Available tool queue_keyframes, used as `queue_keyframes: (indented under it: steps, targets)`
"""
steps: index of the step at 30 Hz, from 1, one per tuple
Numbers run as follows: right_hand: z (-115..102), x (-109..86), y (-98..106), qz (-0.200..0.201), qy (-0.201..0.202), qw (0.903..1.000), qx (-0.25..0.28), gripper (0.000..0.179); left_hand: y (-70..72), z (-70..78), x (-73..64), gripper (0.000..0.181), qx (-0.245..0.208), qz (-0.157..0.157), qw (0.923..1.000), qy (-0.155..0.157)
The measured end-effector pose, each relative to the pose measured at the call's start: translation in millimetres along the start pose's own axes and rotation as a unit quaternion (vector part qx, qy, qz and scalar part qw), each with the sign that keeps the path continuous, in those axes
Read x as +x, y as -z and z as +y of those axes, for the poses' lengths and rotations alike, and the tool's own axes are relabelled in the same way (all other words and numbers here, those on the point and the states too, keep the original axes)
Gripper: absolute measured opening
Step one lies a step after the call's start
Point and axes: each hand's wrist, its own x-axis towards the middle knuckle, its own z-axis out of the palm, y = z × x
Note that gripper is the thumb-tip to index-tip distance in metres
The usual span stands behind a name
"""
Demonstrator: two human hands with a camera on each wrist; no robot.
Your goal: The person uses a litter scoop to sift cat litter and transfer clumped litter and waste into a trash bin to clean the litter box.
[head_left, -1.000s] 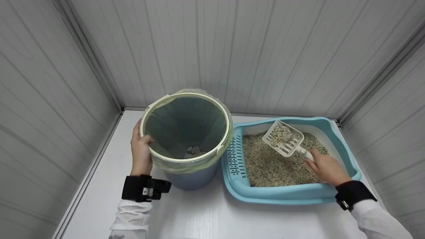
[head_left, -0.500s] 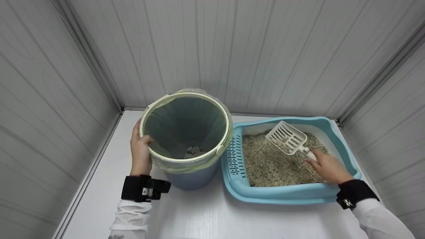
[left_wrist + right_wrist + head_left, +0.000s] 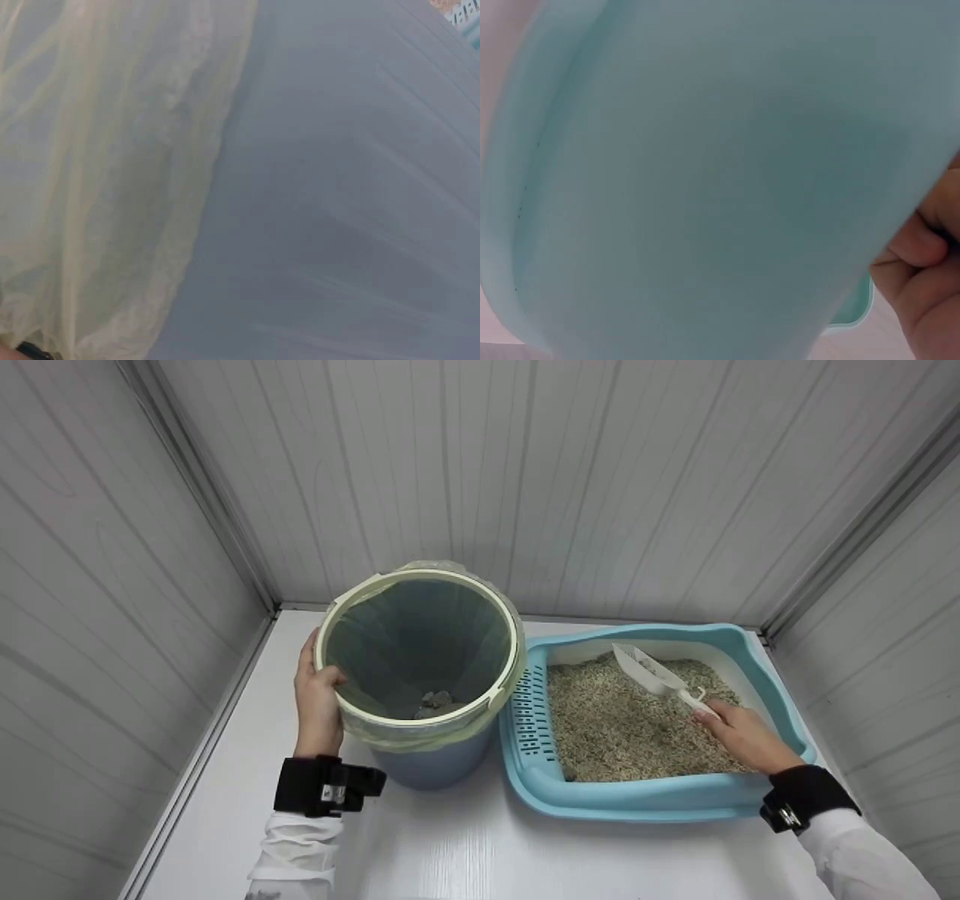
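At the left of the head view, my left hand (image 3: 316, 705) grips the pale rim of a blue-grey trash bin (image 3: 431, 769), thumb over the edge. A thin yellowish bag (image 3: 112, 187) lines the bin and folds over its outside. Grey litter clumps (image 3: 437, 702) lie at its bottom. My right hand (image 3: 750, 735) holds a white slotted litter scoop (image 3: 651, 672) by its handle. The scoop is tilted on its side over the sandy cat litter (image 3: 630, 735), a few bits visible in its head. Around the litter stands a blue litter box (image 3: 637, 802).
The litter box has a slotted panel (image 3: 531, 716) on the side beside the bin. Both containers stand on a white tabletop (image 3: 450, 855), with grey panel walls (image 3: 480, 472) behind and at both sides. In the right wrist view, the box's outer wall (image 3: 705, 187) fills most of the picture.
My right hand has turned the scoop from facing up to edge-on, and the heap of litter in it has mostly gone. The left hand and the bin have stayed put.
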Motion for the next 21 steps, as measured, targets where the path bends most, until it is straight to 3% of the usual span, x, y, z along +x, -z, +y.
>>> queue_keyframes:
  steps: [8,15,21]
  targets:
    - [0.3,-0.7,4.6,0.019,-0.019,0.9991,-0.033,0.043,0.5,-0.6,0.4,0.086,-0.008,-0.002,1.0,0.002]
    - [1.6,-0.6,6.2,0.065,0.006,0.9943,-0.084,0.032,0.3,-0.3,0.3,0.086,-0.006,0.002,0.9999,0.009]
    - [0.9,-0.3,5.3,0.066,0.012,0.9933,-0.094,0.029,0.6,-0.5,0.8,0.085,-0.003,0.001,0.9999,0.01]
